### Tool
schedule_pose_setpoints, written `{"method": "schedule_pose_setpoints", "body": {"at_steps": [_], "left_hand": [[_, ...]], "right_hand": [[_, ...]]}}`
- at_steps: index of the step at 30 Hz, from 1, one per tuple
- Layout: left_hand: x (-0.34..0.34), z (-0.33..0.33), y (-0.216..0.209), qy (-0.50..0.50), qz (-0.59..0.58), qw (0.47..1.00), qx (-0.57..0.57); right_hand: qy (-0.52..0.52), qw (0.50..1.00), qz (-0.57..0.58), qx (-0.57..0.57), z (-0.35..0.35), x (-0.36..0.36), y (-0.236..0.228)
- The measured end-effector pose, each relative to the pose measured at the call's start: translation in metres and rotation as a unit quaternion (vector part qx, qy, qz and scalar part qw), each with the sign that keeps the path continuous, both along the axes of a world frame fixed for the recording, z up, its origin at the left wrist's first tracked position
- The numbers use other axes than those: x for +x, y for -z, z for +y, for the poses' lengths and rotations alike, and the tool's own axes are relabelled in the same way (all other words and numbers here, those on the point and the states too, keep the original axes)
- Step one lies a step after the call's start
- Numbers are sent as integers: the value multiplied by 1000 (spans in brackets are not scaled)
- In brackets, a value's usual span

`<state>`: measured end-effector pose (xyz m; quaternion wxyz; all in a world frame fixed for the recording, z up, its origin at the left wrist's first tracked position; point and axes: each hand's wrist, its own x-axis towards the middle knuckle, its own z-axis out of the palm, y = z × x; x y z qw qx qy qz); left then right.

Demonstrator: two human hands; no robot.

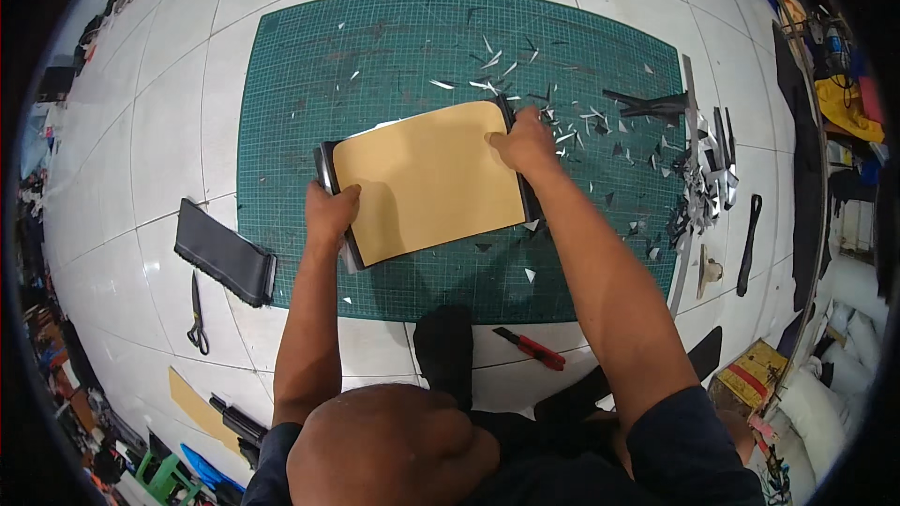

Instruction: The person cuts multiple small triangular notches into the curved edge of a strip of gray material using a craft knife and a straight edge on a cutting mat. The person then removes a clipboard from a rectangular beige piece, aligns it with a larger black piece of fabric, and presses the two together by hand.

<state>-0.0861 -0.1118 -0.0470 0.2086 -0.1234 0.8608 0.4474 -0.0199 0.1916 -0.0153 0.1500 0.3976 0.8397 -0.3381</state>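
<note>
A tan cardboard panel (431,183) with rounded upper corners lies over dark, shiny sheet material (533,200), whose edges stick out at both sides. It sits slightly tilted, its right end farther from me. My left hand (330,213) grips the left edge, thumb on top and fingers around the side. At the upper right edge, my right hand (528,143) holds on in the same way. Beneath lies a green gridded cutting mat (309,66). Whether the panel rests on the mat or hovers just above it, I cannot tell.
Black and silver scraps (708,173) litter the mat's right side and the tiles. A red utility knife (532,349) lies near me. To the left are scissors (197,319) and a stack of black strips (223,251). A metal ruler (687,187) runs along the mat's right edge.
</note>
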Motion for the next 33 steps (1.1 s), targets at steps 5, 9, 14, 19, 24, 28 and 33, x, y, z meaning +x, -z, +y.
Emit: {"method": "schedule_pose_setpoints", "body": {"at_steps": [5, 9, 14, 19, 24, 28, 33], "left_hand": [[8, 15, -14, -43, -14, 996, 80], [6, 9, -14, -39, -55, 993, 101], [11, 3, -7, -26, -2, 997, 72], [15, 9, -20, -40, 13, 974, 221], [11, 11, -58, -4, 102, 961, 255], [6, 11, -70, 10, 198, 938, 285], [5, 5, -61, 51, 208, 937, 275]], "right_hand": [[7, 999, 46, 19, 9, 9, 25], [9, 998, 54, -34, 11, 8, 32], [-7, 993, 69, -95, 9, 18, 21], [-37, 975, 169, -140, 17, 41, 11], [12, 900, 377, -221, 1, 56, -20], [60, 870, 433, -230, -13, 70, -45], [73, 842, 489, -215, -16, 84, -30]]}}
